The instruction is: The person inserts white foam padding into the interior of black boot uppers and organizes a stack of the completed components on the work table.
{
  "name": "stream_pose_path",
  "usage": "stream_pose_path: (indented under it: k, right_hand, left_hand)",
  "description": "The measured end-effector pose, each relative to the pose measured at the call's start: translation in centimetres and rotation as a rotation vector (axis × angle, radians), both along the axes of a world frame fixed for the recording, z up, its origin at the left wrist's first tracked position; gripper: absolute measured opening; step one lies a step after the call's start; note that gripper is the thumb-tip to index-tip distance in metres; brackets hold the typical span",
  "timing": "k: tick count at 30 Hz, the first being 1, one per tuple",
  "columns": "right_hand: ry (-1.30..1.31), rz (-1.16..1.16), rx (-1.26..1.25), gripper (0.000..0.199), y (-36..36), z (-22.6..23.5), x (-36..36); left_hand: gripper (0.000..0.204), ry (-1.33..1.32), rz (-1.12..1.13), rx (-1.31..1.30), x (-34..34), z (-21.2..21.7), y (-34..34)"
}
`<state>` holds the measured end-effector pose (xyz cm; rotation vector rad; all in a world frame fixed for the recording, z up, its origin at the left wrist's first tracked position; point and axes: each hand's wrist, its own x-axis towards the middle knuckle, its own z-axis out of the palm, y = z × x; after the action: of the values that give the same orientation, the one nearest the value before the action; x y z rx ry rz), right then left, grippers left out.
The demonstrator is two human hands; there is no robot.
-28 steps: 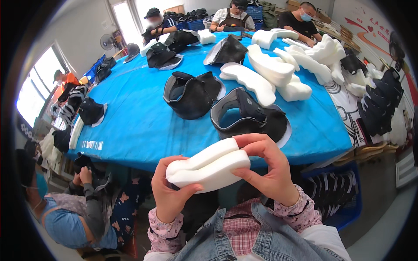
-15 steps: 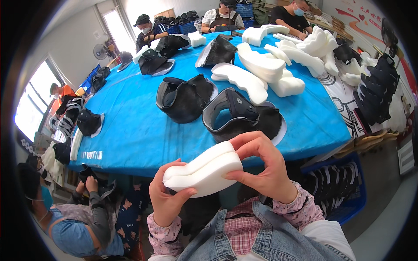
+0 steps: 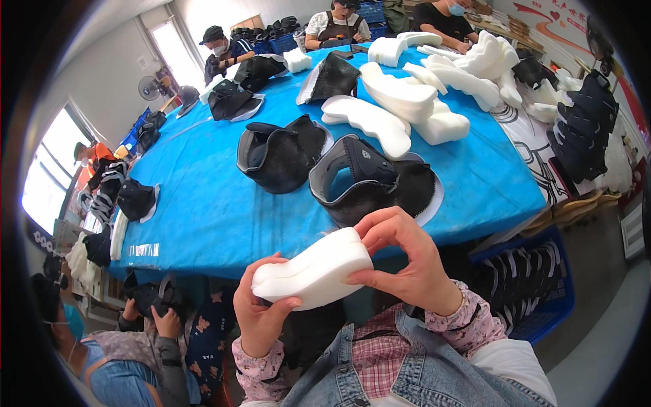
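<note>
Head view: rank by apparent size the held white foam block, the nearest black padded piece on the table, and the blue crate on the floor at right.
1. Black padded piece
2. White foam block, held by left hand and right hand; close to the camera, so unsure against 1.
3. Blue crate, only partly visible.

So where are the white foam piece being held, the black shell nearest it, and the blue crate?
Foam piece (image 3: 313, 269), head view, middle of its white side.
Black shell (image 3: 369, 183), head view, on its curved front wall.
Blue crate (image 3: 557, 298), head view, on its right rim under the table.

Workshop: long blue table (image 3: 203, 203), white foam pieces (image 3: 400, 95), black padded parts (image 3: 278, 152), seated workers (image 3: 220, 47).
</note>
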<state>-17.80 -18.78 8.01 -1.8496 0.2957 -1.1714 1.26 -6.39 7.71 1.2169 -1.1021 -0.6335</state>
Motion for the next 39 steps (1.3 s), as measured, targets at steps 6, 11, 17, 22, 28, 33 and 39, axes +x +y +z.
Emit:
stream_pose_path:
  k: [6,11,17,22,28,33,39]
  right_hand:
    - [0.276,0.075,-0.101,0.067,-0.8,0.7,-1.0]
    - [0.675,0.180,-0.577,0.057,-1.4,3.4,0.6]
    - [0.157,0.172,0.230,0.052,-10.2,7.2,7.7]
    - [0.148,0.269,0.747,0.048,-13.3,2.6,10.0]
    - [0.629,-0.082,0.271,0.049,-14.3,5.2,4.8]
    - [0.894,-0.090,-0.510,0.049,-15.2,4.6,4.7]
    - [1.232,-0.053,-0.615,0.035,-13.9,5.2,7.3]
  left_hand:
    - [0.053,-0.520,-0.002,0.061,1.1,0.2,0.0]
    - [0.067,-0.767,-0.117,-0.081,1.2,0.2,-2.1]
    - [0.106,-0.423,-0.052,-0.121,4.6,-5.7,-11.1]
    - [0.117,-0.230,-0.201,-0.129,3.5,-9.9,-16.4]
    - [0.121,-0.276,-0.139,-0.162,3.0,-9.8,-16.4]
    - [0.122,-0.233,-0.081,-0.150,2.1,-10.7,-16.1]
    - [0.098,-0.393,0.319,-0.239,1.2,-10.2,-14.8]
